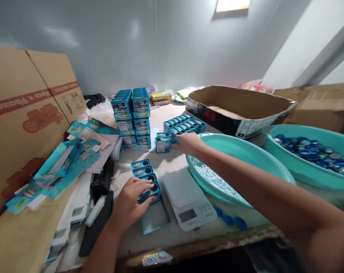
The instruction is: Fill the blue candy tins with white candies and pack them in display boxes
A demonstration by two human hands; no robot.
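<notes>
to judge from the small blue boxes (145, 171) in the row under the left hand (133, 199), probably light one by one, stiff-walled and somewhat slippery; likely to dent if pressed hard on the broad face. best taken by the two opposite sides, near the top, with thumb against fingers, and kept squared together if lifted as a row. lined up just beyond the bare floor of an open blue tray (155, 220), left of the white scale (186, 187); cannot tell whether partly inside the tray. held at the near end by the left hand, with thumb low and fingers curled over the top. see the right hand (189, 143) at the near end of a larger block of boxes (183, 122), beside the teal basin (246, 149); cannot tell whether gripping or only touching. printed bright blue, with a dark round spot on each upper face.
</notes>
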